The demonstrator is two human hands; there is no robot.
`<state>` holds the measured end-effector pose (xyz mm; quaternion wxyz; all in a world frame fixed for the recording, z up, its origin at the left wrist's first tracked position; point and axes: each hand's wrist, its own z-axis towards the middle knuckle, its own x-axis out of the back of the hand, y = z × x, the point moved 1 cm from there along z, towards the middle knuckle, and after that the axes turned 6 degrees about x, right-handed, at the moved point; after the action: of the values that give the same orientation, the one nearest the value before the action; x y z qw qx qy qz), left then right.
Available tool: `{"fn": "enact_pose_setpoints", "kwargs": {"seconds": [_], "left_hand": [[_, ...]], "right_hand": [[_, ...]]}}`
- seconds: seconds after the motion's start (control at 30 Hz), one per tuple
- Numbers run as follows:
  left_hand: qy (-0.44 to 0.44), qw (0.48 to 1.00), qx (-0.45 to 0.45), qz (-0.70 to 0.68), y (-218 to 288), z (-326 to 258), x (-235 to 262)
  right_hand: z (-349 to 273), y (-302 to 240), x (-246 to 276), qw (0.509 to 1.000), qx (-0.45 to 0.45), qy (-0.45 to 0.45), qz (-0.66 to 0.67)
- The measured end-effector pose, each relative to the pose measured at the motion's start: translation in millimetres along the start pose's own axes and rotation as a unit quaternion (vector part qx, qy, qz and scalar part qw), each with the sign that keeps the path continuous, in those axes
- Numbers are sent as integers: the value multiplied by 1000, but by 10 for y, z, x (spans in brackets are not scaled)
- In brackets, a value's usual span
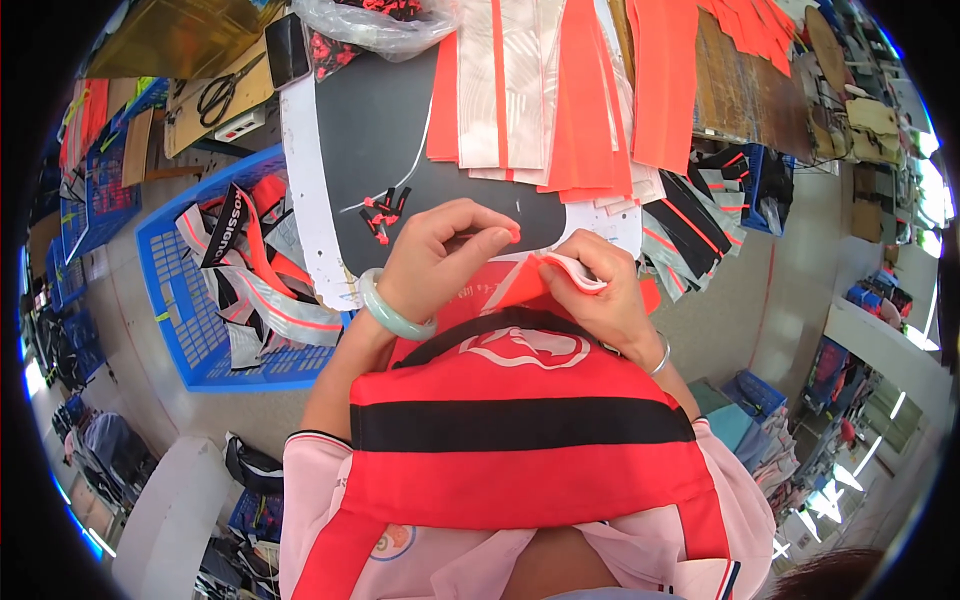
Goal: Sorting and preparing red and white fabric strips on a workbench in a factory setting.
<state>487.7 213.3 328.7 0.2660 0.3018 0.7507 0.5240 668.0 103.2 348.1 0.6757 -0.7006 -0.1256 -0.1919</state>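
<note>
My left hand (440, 262), a pale green bangle at its wrist, is raised over the near edge of the grey table (375, 120). Its thumb and forefinger are pinched together, with a small reddish spot at the tips that I cannot make out. To its right, my right hand (612, 305) grips a folded orange and white fabric strip (522, 284), the end curling over the fingers. Small black and red pieces (384, 212) lie in a loose group beyond my left hand. Below both hands is the red apron (520, 470) with a black band that I wear.
Stacks of orange and pale fabric strips (505, 90) cover the far right of the table. A clear plastic bag (385, 28) and a phone (288, 52) are at the back. Blue baskets (190, 340) of strips stand left; scissors (216, 100) lie on a side board.
</note>
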Motion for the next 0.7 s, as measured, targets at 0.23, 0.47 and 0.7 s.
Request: {"fn": "enact_pose_setpoints", "kwargs": {"seconds": [0.23,0.47,0.7], "left_hand": [[-5,999,8,-44,-89,-34,-129],[30,1000,-6,6,-48,-45,-166],[-34,997,-8,72,33,38,-81]], "right_hand": [[49,-13,10,1000,-15,-16,-16],[44,-4,7,1000,-14,-1,-24],[14,8,-10,1000,1,1,-22]]}}
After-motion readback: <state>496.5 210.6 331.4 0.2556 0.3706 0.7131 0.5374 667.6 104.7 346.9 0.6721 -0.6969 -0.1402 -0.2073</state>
